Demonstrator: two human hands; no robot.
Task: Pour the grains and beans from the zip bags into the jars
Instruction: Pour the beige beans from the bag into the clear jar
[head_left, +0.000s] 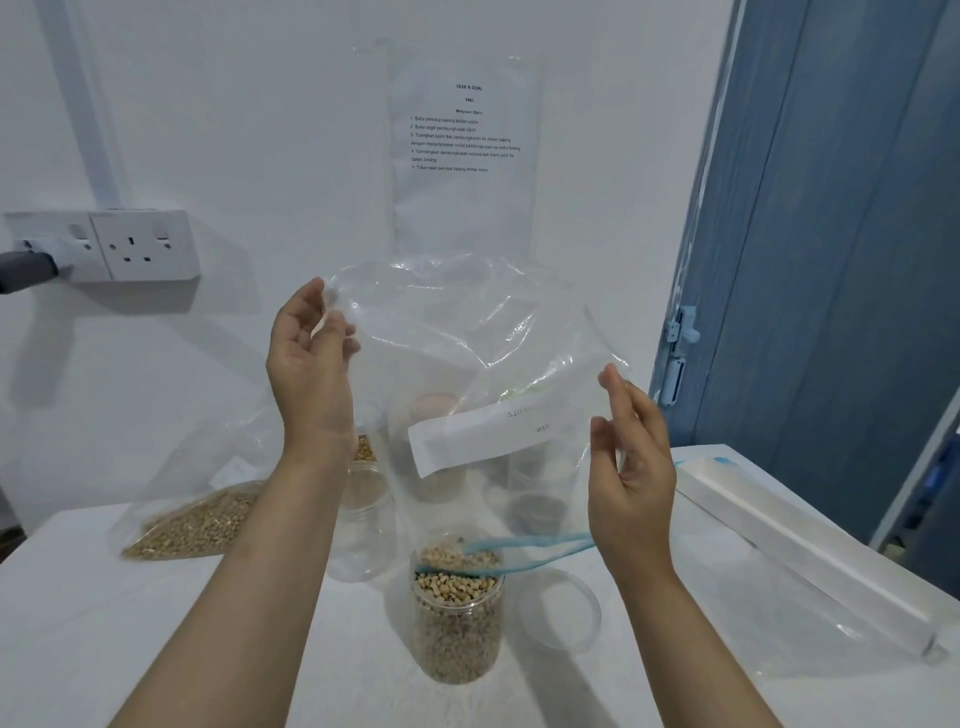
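Head view: emptied zip bag (467, 332) is held upside down, its blue zip mouth (524, 553) sagging onto the rim of the filled jar (457, 613), which holds pale beans nearly to the top. Left hand (311, 358) pinches the bag's upper corner between thumb and fingertips; right hand (631, 467) sits at the bag's right edge with fingers loosely curled, and I can't tell whether it truly pinches the film or only touches it. Main risk: the zip lip rests on or inside the jar mouth, so lifting the bag sideways could drag the jar and tip it; it's full and stands alone near the table edge. Second: any stray beans caught in the folds would drop outside the jar if the bag swings before clearing it. Third: the loose lid (558, 608) lies just beside the jar on the right, easy to knock with the right forearm. Another bag of grain (197, 519) lies at the left, and an empty jar (363, 519) stands behind the left forearm; a backswing of that arm could hit it. Lifting straight up looks safest.
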